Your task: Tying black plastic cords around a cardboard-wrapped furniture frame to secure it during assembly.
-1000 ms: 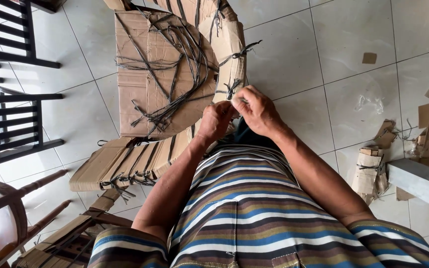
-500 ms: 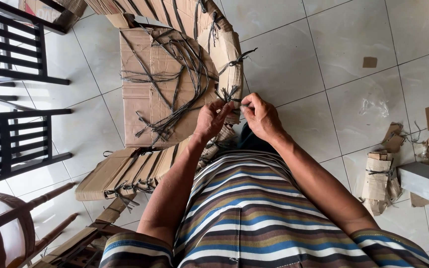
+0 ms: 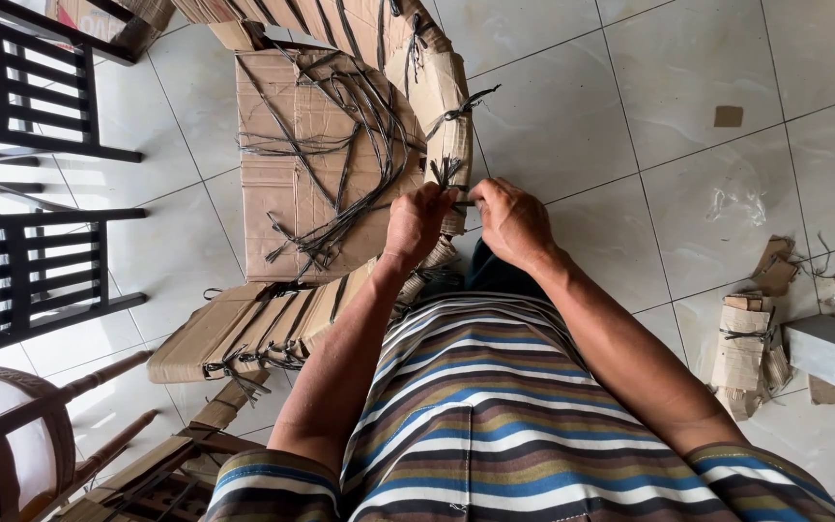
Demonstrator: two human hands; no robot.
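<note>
Both hands, left hand (image 3: 416, 224) and right hand (image 3: 511, 220), pinch the dark strap (image 3: 451, 176), keeping the cardboard wrapping (image 3: 442, 97) tight.

A thin dark plastic strap (image 3: 448, 174) is sitting knotted with frayed ends around a curved brown cardboard-wrapped chair arm (image 3: 437, 97), just above both grips; the cardboard is lying creased and bound with similar straps farther up.

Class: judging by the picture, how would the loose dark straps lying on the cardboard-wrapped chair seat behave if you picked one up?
Probably floppy: the straps curl and sprawl over the cardboard. Likely light, being thin strips. Apt to tangle, since they cross each other.
</note>
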